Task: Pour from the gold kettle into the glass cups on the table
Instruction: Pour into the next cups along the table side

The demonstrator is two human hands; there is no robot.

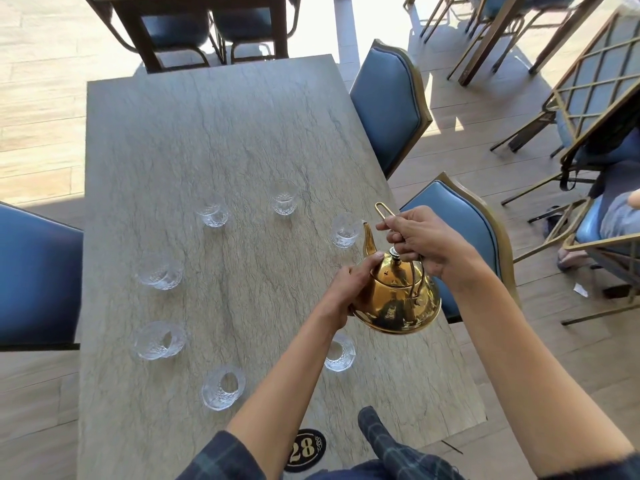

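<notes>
Head camera looked down over my two bare forearms at the long grey stone-patterned table (194, 140). My right hand (420, 239) was curled round the thin wire handle (388, 211) of the shiny gold metal kettle (398, 299), gripping it from above so the kettle hung in the air, off the tabletop, tipped a little with its curved spout (369, 242) pointing away from me. My left hand (349, 289) gripped the kettle's left side, fingers curled against the belly and the thumb lying up by the rim of the domed lid (394, 268), just beside its small knob (393, 252).

Just beyond the spout tip, ahead and a little left of my right hand, stood a small patterned clear glass cup (344, 230); I couldn't tell whether anything was in it. Another glass cup (339, 353) sat below the kettle, near my left wrist. The other clear glass cups (161, 271) were spread in a loose ring well to the left of my hands. Near my body, on the table's close edge, lay a black oval number plate (304, 448) reading 28. Blue padded chairs with gold frames (388, 109) stood to the right of my right hand.
</notes>
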